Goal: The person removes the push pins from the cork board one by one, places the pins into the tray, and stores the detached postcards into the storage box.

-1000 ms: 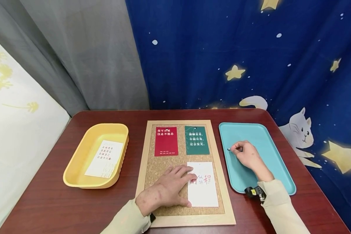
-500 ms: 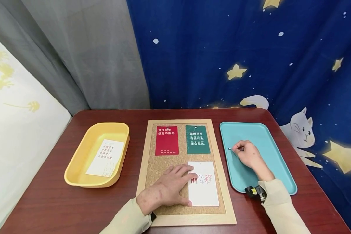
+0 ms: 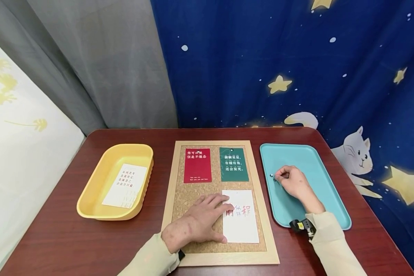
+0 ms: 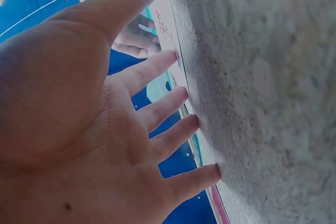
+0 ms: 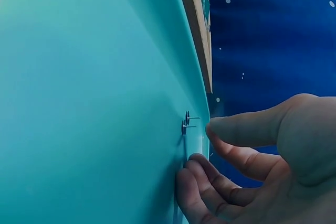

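Observation:
My left hand (image 3: 201,220) lies with spread fingers across the corkboard (image 3: 227,260), its fingertips and thumb on the left side of a white card (image 3: 240,232) with printed characters. Over the left part of the teal tray (image 3: 307,159), my right hand (image 3: 292,184) has bent fingers, thumb and index fingertip close together. Two thumbtacks (image 5: 184,127) stand points up on the tray just past those fingertips, in the right wrist view. Whether anything is between thumb and index finger is hidden. A red card (image 3: 197,168) and a green card (image 3: 234,177) are tacked at the board's top.
Left of the board, a yellow basket (image 3: 86,205) holds another white card (image 3: 124,189). All stand on a dark red-brown table (image 3: 62,245). Behind the table hang grey and starry blue curtains (image 3: 224,69).
The head view has shifted very slightly. Both hands keep their places; a second thumbtack now shows more clearly by the right fingertips.

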{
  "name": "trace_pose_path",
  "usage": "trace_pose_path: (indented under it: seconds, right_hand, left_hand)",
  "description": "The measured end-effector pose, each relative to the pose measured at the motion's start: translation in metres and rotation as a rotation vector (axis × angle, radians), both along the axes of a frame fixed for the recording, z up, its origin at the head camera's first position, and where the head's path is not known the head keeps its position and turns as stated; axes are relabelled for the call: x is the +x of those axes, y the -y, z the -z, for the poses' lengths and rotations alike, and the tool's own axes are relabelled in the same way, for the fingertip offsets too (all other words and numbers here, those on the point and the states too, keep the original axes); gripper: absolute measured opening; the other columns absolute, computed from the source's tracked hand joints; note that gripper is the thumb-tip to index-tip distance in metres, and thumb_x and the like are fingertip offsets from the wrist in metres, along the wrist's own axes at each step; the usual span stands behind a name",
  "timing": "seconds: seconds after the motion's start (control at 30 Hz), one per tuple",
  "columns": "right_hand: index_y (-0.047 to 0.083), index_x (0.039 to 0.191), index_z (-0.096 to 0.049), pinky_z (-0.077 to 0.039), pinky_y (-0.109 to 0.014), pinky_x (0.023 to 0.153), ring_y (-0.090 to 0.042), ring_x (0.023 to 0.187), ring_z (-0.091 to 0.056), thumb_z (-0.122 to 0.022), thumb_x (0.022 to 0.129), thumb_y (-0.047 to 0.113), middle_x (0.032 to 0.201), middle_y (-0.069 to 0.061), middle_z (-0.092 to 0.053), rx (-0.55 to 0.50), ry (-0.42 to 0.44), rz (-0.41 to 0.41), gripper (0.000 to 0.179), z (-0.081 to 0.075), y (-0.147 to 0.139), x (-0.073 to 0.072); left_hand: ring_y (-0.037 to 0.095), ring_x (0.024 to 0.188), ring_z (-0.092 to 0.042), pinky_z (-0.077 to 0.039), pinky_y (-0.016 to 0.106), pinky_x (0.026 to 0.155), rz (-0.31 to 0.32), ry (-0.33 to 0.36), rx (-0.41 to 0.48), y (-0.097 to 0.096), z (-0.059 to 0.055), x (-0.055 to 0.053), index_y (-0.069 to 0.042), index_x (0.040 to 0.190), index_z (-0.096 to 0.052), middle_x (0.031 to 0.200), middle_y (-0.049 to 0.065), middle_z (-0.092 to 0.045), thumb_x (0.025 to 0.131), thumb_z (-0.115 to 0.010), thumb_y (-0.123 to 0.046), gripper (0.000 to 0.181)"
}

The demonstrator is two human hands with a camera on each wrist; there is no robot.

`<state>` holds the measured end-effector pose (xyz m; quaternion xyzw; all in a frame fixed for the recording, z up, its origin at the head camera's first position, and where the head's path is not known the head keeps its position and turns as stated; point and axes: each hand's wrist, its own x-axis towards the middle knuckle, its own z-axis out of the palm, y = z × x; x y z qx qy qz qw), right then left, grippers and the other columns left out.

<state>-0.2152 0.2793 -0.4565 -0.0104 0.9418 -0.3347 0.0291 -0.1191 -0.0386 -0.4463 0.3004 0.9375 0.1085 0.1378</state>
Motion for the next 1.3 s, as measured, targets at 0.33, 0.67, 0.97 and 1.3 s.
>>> trace_pose_path:
  seconds: [0.33,0.67,0.97,1.3]
  right_hand:
    - [0.002,0.104,-0.071,-0.042,-0.031,0.074,-0.024,0.087,-0.054,-0.061,0.102,0.013,0.106,-0.019,-0.061,-0.007,-0.003,-0.010,0.016,-0.002,0.001,0.001]
    - [0.005,0.101,-0.071,-0.046,-0.041,0.086,-0.032,0.102,-0.059,-0.063,0.102,0.015,0.114,-0.019,-0.061,0.010,-0.096,-0.066,0.013,-0.005,0.011,0.001]
    - [0.001,0.115,-0.066,-0.051,-0.051,0.093,-0.037,0.111,-0.056,-0.069,0.101,0.021,0.131,-0.023,-0.055,0.035,-0.149,-0.221,0.025,-0.003,0.020,0.003]
    - [0.003,0.156,-0.043,-0.041,-0.069,0.113,-0.051,0.151,-0.033,-0.072,0.096,0.047,0.168,-0.028,-0.027,0.105,-0.055,-0.335,0.079,-0.002,0.033,0.009]
  left_hand:
    - [0.021,0.156,-0.033,-0.030,0.055,0.128,0.000,-0.008,-0.011,0.000,0.000,0.001,-0.034,0.152,-0.047,0.166,-0.005,-0.037,0.079,-0.083,-0.060,0.085]
    - [0.021,0.155,-0.035,-0.032,0.055,0.127,-0.002,0.006,0.002,0.000,-0.001,0.001,-0.034,0.150,-0.048,0.164,-0.006,-0.038,0.080,-0.084,-0.059,0.083]
    - [0.020,0.155,-0.034,-0.032,0.055,0.127,-0.012,0.021,0.000,0.001,-0.001,0.001,-0.036,0.149,-0.048,0.164,-0.007,-0.039,0.079,-0.085,-0.059,0.082]
    - [0.019,0.154,-0.034,-0.033,0.055,0.127,-0.012,0.028,0.010,0.000,0.000,0.003,-0.036,0.149,-0.049,0.163,-0.007,-0.039,0.078,-0.085,-0.059,0.083]
